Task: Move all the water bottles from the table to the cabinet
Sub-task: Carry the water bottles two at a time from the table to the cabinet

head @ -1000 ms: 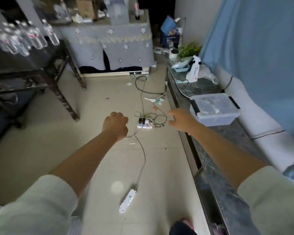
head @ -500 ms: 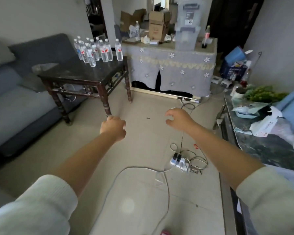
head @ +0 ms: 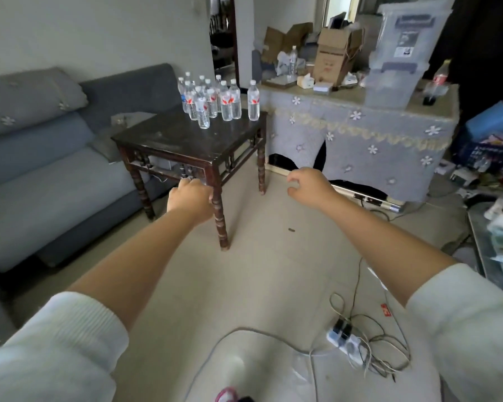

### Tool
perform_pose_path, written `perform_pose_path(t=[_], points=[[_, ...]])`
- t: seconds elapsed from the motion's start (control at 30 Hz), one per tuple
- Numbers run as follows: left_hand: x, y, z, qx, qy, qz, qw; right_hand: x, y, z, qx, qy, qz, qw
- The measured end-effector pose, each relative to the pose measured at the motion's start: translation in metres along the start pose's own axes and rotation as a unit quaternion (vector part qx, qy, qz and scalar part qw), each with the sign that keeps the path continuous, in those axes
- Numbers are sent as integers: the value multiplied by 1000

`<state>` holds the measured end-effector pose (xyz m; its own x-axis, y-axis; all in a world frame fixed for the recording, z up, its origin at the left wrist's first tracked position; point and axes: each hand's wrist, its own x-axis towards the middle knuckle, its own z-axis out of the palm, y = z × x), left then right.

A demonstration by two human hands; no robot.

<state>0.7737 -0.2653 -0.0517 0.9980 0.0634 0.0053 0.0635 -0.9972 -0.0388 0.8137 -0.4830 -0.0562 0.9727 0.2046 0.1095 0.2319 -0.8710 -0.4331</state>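
Our left hand (head: 190,200) is loosely curled and our right hand (head: 310,185) hangs relaxed with fingers bent; both hold nothing, out in front of us over the floor. The clear plastic water bottles with white caps and red-and-white labels (head: 212,101) stand upright in a tight cluster on the far corner of the dark wooden square table (head: 186,140), well beyond both hands, and one bottle (head: 253,100) stands a little apart on the side of our right hand.

We judge them full, so each has some weight, and their thin walls would give under a hard squeeze. The smooth plastic may be slippery, so we would grip around the labelled middle, or by the neck under the cap to carry more than one. Packed this closely, a careless reach could topple neighbours, so the outer ones look easiest to take first.

The tabletop looks hard and level. Left of our left hand is a grey-blue fabric sofa (head: 41,169). Beyond our right hand stands a cloth-draped counter with flower print (head: 360,132), loaded with boxes. A white power strip with tangled cables (head: 346,340) lies on the pale tile floor below our right arm, a trip risk in our view.
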Motion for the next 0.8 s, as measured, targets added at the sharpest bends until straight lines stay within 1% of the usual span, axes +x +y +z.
perform_pose_path(t=[0.13, 0.37, 0.47, 0.6, 0.8], points=[[75, -21, -4, 4, 7, -18, 1000, 75, -9, 12, 10, 8, -12, 1000], [210, -68, -16, -3, 5, -4, 1000, 214, -32, 17, -4, 32, 1, 999], [260, -83, -23, -15, 5, -2, 1000, 262, -36, 18, -12, 27, 3, 1000], [327, -84, -24, -16, 3, 11, 1000, 322, -27, 21, -24, 18, 17, 999], [427, -68, -16, -37, 0, 38, 999, 416, 2, 22, -43, 12, 14, 999]])
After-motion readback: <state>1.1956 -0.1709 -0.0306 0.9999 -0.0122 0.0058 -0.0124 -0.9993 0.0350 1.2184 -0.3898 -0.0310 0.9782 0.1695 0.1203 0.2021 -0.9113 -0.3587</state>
